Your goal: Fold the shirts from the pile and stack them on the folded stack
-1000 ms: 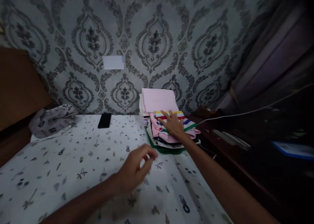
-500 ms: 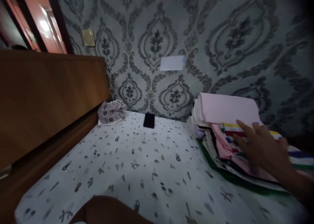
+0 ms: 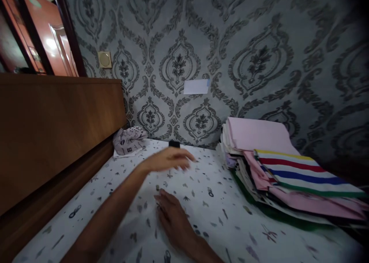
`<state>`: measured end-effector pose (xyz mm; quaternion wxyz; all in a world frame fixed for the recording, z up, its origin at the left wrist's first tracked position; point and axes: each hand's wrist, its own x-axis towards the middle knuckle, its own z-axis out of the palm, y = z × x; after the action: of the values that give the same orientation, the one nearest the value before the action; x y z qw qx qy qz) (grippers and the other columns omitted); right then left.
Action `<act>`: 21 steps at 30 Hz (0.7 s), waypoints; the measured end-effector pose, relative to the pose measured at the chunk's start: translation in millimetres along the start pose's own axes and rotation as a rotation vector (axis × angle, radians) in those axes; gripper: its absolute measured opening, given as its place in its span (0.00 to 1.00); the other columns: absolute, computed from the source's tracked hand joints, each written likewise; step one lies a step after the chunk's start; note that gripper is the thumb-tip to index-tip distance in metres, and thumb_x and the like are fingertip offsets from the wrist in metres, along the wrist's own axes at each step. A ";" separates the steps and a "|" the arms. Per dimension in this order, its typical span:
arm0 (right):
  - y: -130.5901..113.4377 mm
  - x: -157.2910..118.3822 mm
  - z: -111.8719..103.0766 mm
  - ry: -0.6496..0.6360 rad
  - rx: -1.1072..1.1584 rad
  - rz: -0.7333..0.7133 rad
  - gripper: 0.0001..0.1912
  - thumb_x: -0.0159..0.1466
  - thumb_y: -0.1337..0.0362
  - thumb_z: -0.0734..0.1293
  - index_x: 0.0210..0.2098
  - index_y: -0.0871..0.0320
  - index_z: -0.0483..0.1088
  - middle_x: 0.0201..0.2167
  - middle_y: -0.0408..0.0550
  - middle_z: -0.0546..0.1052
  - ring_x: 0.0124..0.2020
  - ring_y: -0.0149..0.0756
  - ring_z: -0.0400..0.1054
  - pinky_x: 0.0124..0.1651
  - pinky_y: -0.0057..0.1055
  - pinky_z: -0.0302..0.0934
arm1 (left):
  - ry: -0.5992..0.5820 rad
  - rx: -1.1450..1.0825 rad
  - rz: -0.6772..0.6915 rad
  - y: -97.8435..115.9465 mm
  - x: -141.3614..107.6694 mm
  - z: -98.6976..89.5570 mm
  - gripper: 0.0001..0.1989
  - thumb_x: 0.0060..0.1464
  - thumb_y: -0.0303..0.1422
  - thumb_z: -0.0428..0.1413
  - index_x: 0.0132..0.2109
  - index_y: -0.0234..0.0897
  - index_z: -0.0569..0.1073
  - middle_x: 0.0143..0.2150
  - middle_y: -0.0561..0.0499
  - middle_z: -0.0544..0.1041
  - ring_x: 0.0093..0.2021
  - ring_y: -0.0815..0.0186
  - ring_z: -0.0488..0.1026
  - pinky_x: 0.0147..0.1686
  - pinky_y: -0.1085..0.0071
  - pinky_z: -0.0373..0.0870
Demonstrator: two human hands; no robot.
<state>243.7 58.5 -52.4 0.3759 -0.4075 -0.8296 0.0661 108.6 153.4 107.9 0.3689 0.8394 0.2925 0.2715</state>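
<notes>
Bed (image 3: 201, 167) under a printed white sheet (image 3: 230, 224)
Grey cloth (image 3: 131, 140) crumpled at the far left corner, black phone (image 3: 174, 144) near the far edge, folded clothes stack (image 3: 259, 163) toward the far right corner.

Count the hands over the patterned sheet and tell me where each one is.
2: the left hand, partly hiding the black phone, and the right hand, lower in the view and nearer the camera.

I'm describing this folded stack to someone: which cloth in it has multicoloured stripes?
The striped cloth on the side nearer the camera, with yellow, red, blue and green bands on white; the pale pink cloth just behind it looks plain.
</notes>
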 end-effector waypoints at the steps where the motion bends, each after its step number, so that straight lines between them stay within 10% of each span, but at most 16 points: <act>1: -2.4 -2.7 2.4 -0.025 0.016 -0.013 0.18 0.67 0.63 0.62 0.54 0.54 0.75 0.57 0.53 0.76 0.59 0.41 0.71 0.61 0.43 0.67 | 0.231 0.147 -0.167 -16.7 2.2 -22.5 0.08 0.61 0.32 0.56 0.45 0.40 0.78 0.39 0.48 0.80 0.41 0.60 0.77 0.41 0.68 0.74; 4: -2.2 -6.5 3.6 -0.107 0.092 -0.018 0.21 0.68 0.66 0.61 0.59 0.50 0.72 0.61 0.55 0.72 0.65 0.46 0.64 0.66 0.53 0.61 | 0.725 0.416 -0.456 -66.6 -9.2 -81.6 0.04 0.54 0.23 0.56 0.35 0.35 0.72 0.42 0.42 0.77 0.54 0.50 0.70 0.54 0.58 0.67; 11: 4.1 -5.1 6.0 -0.176 0.193 0.030 0.21 0.70 0.64 0.58 0.61 0.46 0.69 0.64 0.53 0.70 0.68 0.47 0.60 0.68 0.58 0.58 | 0.995 0.358 -0.568 -123.0 -50.8 -136.1 0.13 0.46 0.20 0.54 0.24 0.39 0.60 0.25 0.53 0.64 0.42 0.55 0.70 0.46 0.63 0.66; 16: 1.0 -5.5 3.8 -0.193 0.198 0.051 0.21 0.71 0.64 0.57 0.61 0.47 0.69 0.64 0.53 0.69 0.68 0.46 0.59 0.69 0.56 0.56 | 1.142 0.157 -0.392 -101.4 -44.0 -165.4 0.07 0.53 0.26 0.51 0.30 0.40 0.60 0.27 0.56 0.62 0.30 0.68 0.65 0.33 0.76 0.66; 21: -6.7 -1.1 -9.2 -0.281 0.253 0.192 0.26 0.73 0.57 0.56 0.69 0.52 0.59 0.69 0.53 0.64 0.69 0.46 0.57 0.68 0.50 0.59 | 1.049 -0.459 0.133 -49.4 -61.5 -165.0 0.08 0.51 0.32 0.60 0.32 0.39 0.66 0.29 0.56 0.67 0.26 0.72 0.65 0.27 0.79 0.66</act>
<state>246.2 51.4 -43.7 0.2968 -0.4211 -0.8162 0.2614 -58.4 214.3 150.4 0.3295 0.5073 0.3166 0.7307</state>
